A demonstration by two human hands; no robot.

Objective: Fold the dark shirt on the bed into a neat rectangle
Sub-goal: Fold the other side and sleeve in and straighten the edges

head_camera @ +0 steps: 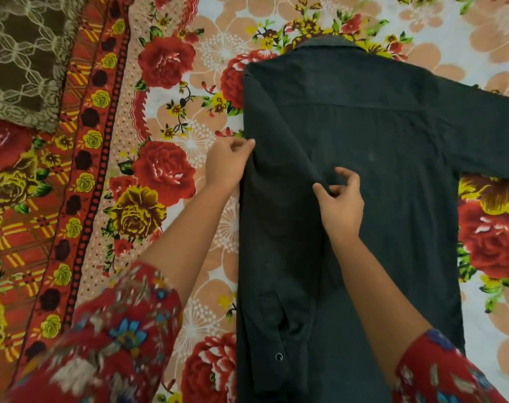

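A dark shirt [378,175] lies back-up on the floral bedsheet [189,91], collar at the far end. Its left side is folded inward, with the left sleeve [279,286] running down along the fold and its cuff near the bottom. The right sleeve [486,132] stretches out to the right. My left hand [227,164] pinches the folded left edge at about mid-height. My right hand [340,205] pinches a small ridge of fabric at the inner edge of the folded panel.
A brown patterned cushion or cloth [23,53] lies at the top left. A red and yellow bordered strip [81,170] of the sheet runs down the left side. Both my forearms wear red floral sleeves.
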